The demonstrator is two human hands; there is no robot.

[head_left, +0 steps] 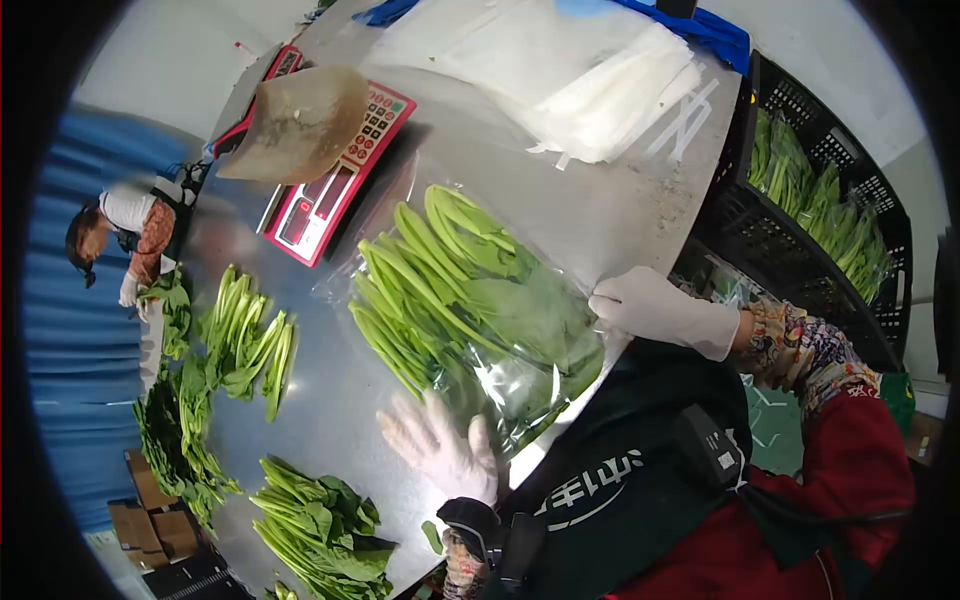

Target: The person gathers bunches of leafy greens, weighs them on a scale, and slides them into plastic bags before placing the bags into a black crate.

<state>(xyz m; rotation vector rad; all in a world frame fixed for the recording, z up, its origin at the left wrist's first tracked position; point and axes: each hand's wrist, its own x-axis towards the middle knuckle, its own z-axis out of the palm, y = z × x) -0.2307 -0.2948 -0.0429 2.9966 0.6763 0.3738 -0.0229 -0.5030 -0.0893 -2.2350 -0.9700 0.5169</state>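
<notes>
A clear plastic bag (pixel 520 385) filled with leafy green stalks (pixel 440 270) lies on the metal table (pixel 330 400), its stalk ends pointing to the upper left. My left hand (pixel 445 445), in a white glove, is beside the bag's lower edge with fingers spread, holding nothing. At the bag's right corner my gloved right hand (pixel 660 310) has its fingers closed on the plastic. Loose bunches of greens (pixel 320 530) lie below and left of my left hand. Above the bag is a red scale (pixel 340 180) with a curved, stained tray (pixel 300 120) on it.
A stack of clear plastic bags (pixel 600 90) lies at the table's far side. Right of the table, a black crate (pixel 830 150) holds bagged greens. More greens (pixel 185 420) lie along the left edge, where a co-worker (pixel 150 225) touches some leaves. Cardboard boxes (pixel 150 525) stand at lower left.
</notes>
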